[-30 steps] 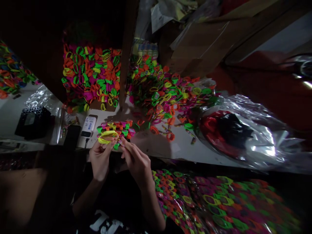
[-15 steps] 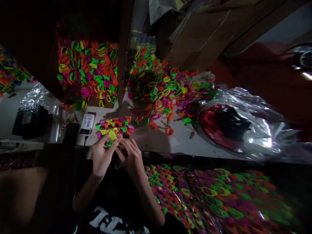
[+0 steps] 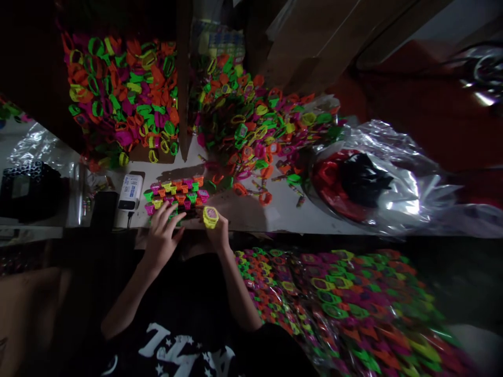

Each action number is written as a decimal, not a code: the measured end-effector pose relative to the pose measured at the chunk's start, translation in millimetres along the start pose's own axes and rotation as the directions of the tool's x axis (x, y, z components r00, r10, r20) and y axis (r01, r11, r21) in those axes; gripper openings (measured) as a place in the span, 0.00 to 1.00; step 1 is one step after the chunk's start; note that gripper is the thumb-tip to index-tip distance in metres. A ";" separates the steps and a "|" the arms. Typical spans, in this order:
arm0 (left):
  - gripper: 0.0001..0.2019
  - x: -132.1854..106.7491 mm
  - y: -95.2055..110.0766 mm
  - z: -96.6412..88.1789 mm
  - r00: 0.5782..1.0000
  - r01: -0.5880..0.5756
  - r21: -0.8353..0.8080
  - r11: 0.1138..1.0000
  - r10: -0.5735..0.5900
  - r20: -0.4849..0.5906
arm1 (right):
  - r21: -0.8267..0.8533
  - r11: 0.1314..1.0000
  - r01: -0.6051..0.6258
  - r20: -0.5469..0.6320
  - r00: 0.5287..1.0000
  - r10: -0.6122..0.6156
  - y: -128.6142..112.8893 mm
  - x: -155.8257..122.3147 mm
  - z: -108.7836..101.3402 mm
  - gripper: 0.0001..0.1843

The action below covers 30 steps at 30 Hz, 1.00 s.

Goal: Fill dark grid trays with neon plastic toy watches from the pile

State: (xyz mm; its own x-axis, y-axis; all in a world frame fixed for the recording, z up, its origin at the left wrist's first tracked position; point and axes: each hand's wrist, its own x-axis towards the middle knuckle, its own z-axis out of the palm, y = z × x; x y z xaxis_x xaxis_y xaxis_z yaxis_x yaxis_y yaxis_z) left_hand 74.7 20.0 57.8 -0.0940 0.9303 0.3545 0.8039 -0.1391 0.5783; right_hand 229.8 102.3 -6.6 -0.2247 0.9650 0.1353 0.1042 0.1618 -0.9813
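A yellow toy watch (image 3: pixel 211 215) with a square face is held in my right hand (image 3: pixel 220 233), just right of the rows of watches. My left hand (image 3: pixel 161 235) lies with fingers spread over the near edge of those rows, holding nothing. Neat rows of small toy watches (image 3: pixel 183 189) in pink, yellow, orange and green sit close together on the white table (image 3: pixel 243 217). My left fingers cover part of the nearest row, and whether they press on it I cannot tell.
Loose watches fill a brown box (image 3: pixel 153 153) and spread in a heap (image 3: pixel 251 125) beside it. A white device (image 3: pixel 131 189) with a cable lies left of the rows. At right stands a plastic-wrapped red bowl (image 3: pixel 334 191). Bagged watches (image 3: pixel 341 293) lie below the table edge.
My hands have moved apart. The yellow watch, earlier held between both hands, is now in my right hand alone, further right. My left hand has opened over the rows. The view has shifted.
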 end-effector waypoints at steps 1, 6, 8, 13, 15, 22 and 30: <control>0.14 0.3 -9.7 1.5 1.000 -0.009 0.072 0.997 0.008 0.010 | 0.015 1.000 0.004 0.034 0.999 -0.005 9.7 -2.2 3.0 0.12; 0.15 -2.0 -37.0 12.1 0.995 -0.069 0.229 0.971 0.049 0.089 | 0.097 0.994 -0.057 0.102 0.994 0.047 49.8 -7.9 22.3 0.15; 0.15 -3.6 -38.3 14.8 0.995 -0.073 0.251 0.965 0.053 0.087 | 0.110 0.989 -0.096 0.141 0.987 0.080 59.0 -6.5 28.1 0.18; 0.14 -4.5 -35.6 14.9 0.995 -0.077 0.265 0.961 0.056 0.086 | 0.039 0.996 -0.079 0.160 0.984 0.072 61.0 -5.6 33.5 0.16; 0.14 -4.5 -35.4 14.6 0.996 -0.060 0.253 0.966 0.039 0.086 | 0.049 0.997 -0.064 0.136 0.989 0.057 58.7 -6.8 33.8 0.18; 0.15 -5.3 -36.2 16.1 0.997 -0.032 0.226 0.974 0.016 0.073 | -0.042 0.996 -0.079 0.159 0.984 0.085 50.3 -4.1 38.1 0.14; 0.23 -5.2 -37.3 16.9 0.998 -0.021 0.224 0.974 0.006 0.066 | -0.447 0.890 -0.096 0.187 0.962 0.198 31.6 0.3 43.3 0.11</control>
State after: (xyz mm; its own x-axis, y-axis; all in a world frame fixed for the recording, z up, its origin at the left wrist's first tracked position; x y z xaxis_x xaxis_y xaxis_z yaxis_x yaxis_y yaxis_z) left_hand 55.1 26.1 22.0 -0.0498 0.9498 0.3088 0.9170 -0.0790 0.3910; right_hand 191.1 98.7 -43.5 -0.3768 0.9220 -0.0898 0.5470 0.1432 -0.8248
